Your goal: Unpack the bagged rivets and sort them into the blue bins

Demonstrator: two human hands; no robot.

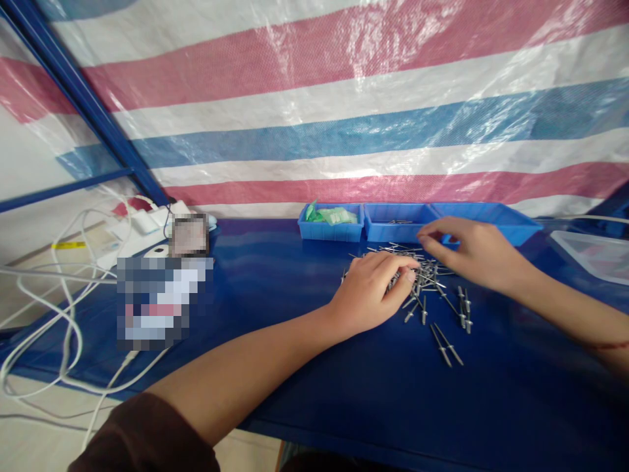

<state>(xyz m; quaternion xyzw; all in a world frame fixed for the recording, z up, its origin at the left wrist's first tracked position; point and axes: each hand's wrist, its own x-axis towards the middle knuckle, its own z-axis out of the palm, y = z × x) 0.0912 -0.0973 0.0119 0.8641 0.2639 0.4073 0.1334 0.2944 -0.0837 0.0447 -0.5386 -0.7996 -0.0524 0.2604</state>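
Note:
A loose pile of metal blind rivets (428, 278) with long thin stems lies on the blue tabletop (304, 380). My left hand (371, 288) rests over the pile's left side, thumb and forefinger curled close together; whatever is between them is hard to make out. Above the pile's far right side hovers my right hand (472, 252), its fingers bent and a gap between thumb and forefinger, with nothing visible in it. It partly hides a blue bin (511, 226). A few rivets show in the middle blue bin (393, 233). Two rivets (446, 345) lie apart, nearer me.
Left of those bins, a small blue bin (331, 231) holds green-white packets (334, 215). A clear plastic lid or tray (594, 252) lies at right. White cables (73, 321), a power strip (118, 239) and pixelated items (157, 301) crowd the left. Striped sheeting (314, 144) hangs behind.

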